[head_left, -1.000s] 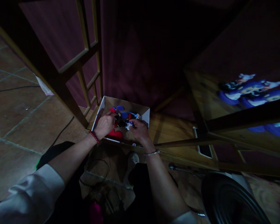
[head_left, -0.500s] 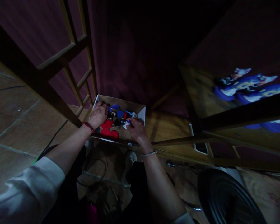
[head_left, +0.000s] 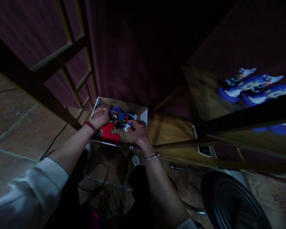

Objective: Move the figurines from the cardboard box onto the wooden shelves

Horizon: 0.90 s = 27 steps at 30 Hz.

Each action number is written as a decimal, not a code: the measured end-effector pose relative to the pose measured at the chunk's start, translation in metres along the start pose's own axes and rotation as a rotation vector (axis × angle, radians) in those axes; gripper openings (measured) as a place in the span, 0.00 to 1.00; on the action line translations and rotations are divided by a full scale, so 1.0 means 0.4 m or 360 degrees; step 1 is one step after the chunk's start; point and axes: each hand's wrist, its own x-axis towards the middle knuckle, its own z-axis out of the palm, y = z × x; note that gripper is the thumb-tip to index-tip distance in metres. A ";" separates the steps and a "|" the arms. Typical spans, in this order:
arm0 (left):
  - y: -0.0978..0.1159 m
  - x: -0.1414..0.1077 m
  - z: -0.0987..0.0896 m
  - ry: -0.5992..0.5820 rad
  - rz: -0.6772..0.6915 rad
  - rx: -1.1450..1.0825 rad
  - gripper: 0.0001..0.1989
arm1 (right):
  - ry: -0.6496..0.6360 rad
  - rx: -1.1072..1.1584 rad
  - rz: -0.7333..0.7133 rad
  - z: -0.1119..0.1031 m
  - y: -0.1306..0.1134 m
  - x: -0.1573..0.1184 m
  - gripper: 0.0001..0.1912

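Observation:
A shallow cardboard box [head_left: 133,107] holds several small figurines and round red and blue bases. My right hand [head_left: 137,130], at the box's right side, is closed on a small blue-and-white figurine [head_left: 127,127]. Over the box's left end lies my left hand [head_left: 100,116], its fingers bent down among the pieces; what they hold, if anything, is hidden. Red bases [head_left: 111,136] lie between the hands near the front wall. A blue base [head_left: 117,109] rests near the back wall.
Larger blue-based figures [head_left: 243,86] stand on a wooden surface at the right. A dark wooden lattice frame [head_left: 59,60] rises at left. A phone-like object [head_left: 205,151] lies right of the box. A round black seat [head_left: 231,200] is at lower right.
The view has shifted slightly. My right hand still holds the small figurine, now tilted a little differently, and my left hand stays over the box's left end.

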 end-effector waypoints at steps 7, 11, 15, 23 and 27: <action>0.011 0.004 0.019 -0.0077 -0.0077 0.0120 0.19 | -0.0058 -0.0026 0.0007 0.000 0.001 0.003 0.15; 0.020 0.008 0.032 -0.0054 -0.0056 0.0170 0.19 | -0.0046 -0.0012 0.0035 -0.007 -0.006 -0.002 0.15; 0.027 0.011 0.036 -0.0003 -0.0075 0.0183 0.19 | -0.0030 -0.0019 0.0045 -0.016 -0.010 -0.006 0.14; 0.020 0.006 0.018 0.0029 -0.0115 0.0055 0.17 | -0.0049 -0.0003 0.0079 -0.022 -0.010 -0.006 0.15; 0.002 0.003 0.017 0.0143 -0.0089 -0.0065 0.15 | -0.0039 0.0013 0.0057 -0.023 -0.011 -0.007 0.14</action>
